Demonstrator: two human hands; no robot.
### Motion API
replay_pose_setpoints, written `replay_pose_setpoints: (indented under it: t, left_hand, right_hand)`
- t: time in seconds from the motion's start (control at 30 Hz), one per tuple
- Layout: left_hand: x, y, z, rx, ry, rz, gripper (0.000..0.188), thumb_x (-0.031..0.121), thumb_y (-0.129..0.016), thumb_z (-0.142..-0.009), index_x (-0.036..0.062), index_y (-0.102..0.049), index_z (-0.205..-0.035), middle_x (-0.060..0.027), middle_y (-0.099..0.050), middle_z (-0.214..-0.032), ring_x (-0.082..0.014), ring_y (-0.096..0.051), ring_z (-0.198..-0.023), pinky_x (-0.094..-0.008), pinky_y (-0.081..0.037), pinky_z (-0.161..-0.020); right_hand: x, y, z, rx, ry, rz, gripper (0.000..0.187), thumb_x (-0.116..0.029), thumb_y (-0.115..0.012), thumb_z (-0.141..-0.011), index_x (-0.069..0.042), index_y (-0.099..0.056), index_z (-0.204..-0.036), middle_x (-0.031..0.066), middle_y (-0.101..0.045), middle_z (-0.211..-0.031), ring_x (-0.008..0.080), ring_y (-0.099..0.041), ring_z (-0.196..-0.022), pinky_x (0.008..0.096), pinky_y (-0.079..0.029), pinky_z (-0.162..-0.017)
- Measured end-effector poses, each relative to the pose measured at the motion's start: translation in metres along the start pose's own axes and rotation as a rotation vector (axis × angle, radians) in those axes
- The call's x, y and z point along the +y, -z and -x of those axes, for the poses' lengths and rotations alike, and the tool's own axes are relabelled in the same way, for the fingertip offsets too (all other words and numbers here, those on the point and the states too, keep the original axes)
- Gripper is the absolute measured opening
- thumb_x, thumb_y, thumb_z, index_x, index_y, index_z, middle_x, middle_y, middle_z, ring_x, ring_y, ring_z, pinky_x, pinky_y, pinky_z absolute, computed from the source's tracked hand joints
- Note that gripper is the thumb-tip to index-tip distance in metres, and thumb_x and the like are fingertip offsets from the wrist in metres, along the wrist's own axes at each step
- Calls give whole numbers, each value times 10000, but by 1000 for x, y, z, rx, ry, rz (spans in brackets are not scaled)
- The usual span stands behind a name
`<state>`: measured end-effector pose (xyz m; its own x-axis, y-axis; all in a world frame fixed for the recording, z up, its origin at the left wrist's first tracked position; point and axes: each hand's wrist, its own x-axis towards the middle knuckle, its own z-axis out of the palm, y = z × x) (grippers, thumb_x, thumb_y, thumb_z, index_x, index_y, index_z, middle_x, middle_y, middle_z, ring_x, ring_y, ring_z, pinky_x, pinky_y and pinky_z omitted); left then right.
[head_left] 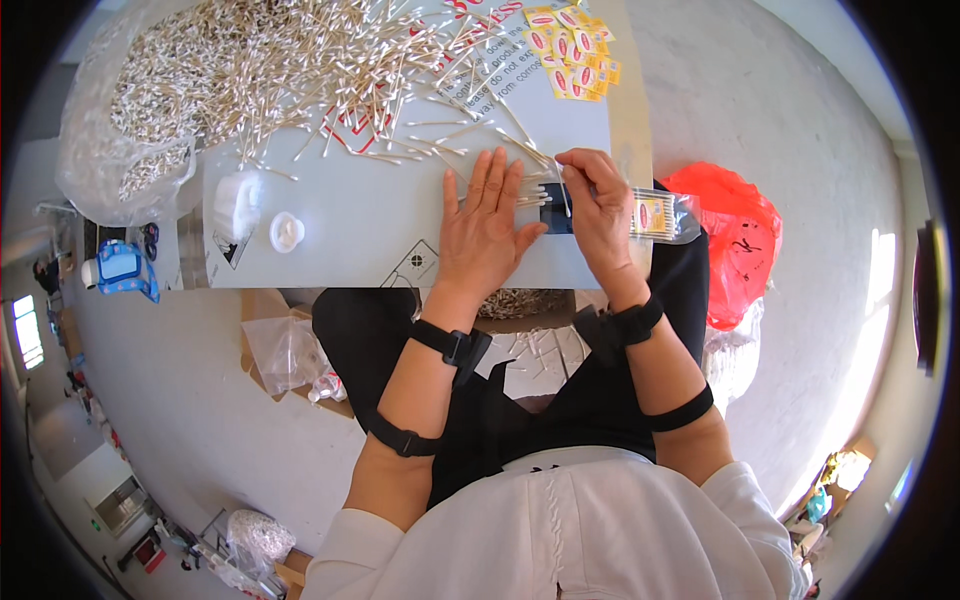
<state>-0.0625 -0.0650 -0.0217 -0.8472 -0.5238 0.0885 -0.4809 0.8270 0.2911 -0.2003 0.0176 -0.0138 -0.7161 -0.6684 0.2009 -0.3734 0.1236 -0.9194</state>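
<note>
My left hand (478,225) lies flat on the table with its fingers spread, beside a few cotton swabs (530,199) that stick out past its index finger. Just right of it, the fingers of my right hand (600,205) are closed in a pinch on a single cotton swab (564,190), which points down toward the tabletop. Between the two hands is a small dark flat piece (556,218), partly covered by the swabs. A clear pouch (682,218) of swabs with a yellow label juts past the table's right edge, next to my right hand.
A big heap of cotton swabs (270,75) spills from a clear plastic bag (85,160). Yellow label cards (572,50) lie at the far right. A white tub (238,203) and round white lid (287,232) stand left. A red bag (735,240) is beside the table.
</note>
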Motion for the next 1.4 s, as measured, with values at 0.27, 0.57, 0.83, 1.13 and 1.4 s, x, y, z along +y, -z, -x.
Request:
replay_pose_setpoints:
  t: [0.27, 0.57, 0.83, 1.13, 1.4]
  left_hand:
    - [6, -5, 22, 136, 53, 167, 700, 390, -559, -947, 33, -303, -1492, -178, -220, -1581, -337, -202, -1469, -513, -147, -1178]
    - [29, 2, -1, 505, 292, 1213, 571, 339, -378, -1052, -13, -266, -1488, -172, -240, -1566, -277, -231, -1454, -394, -201, -1177]
    - [8, -11, 9, 364, 132, 610, 581, 240, -528, -976, -11, -333, -1462, -188, -294, -1542, -329, -270, -1440, -460, -212, -1172]
    - [18, -10, 22, 13, -9, 92, 579, 184, -603, -906, 33, -412, -1432, -155, -315, -1548, -292, -287, -1440, -495, -178, -1175]
    - [15, -14, 26, 188, -31, 183, 564, 186, -629, -875, 3, -462, -1382, -167, -417, -1470, -333, -363, -1389, -496, -239, -1150]
  right_hand:
    - [2, -16, 43, 122, -182, -460, 211, -51, -493, -996, 33, -602, -1155, 109, -577, -1293, 192, -522, -1205, 295, -386, -1045]
    - [3, -27, 41, 79, -167, -605, 286, -98, -446, -1031, 32, -550, -1263, 127, -497, -1404, 193, -464, -1287, 299, -367, -1074]
    - [8, -8, 25, 162, -242, -240, 211, -114, -643, -920, -3, -609, -1096, 102, -644, -1043, 202, -631, -915, 332, -513, -808]
    - [17, 7, -4, -87, 62, 489, 70, -106, -637, -806, -67, -585, -779, 109, -602, -822, 332, -627, -718, 426, -509, -626]
    - [5, -9, 0, -200, 234, 449, 63, -94, -648, -798, -74, -595, -770, 96, -578, -803, 312, -623, -739, 413, -516, -636]
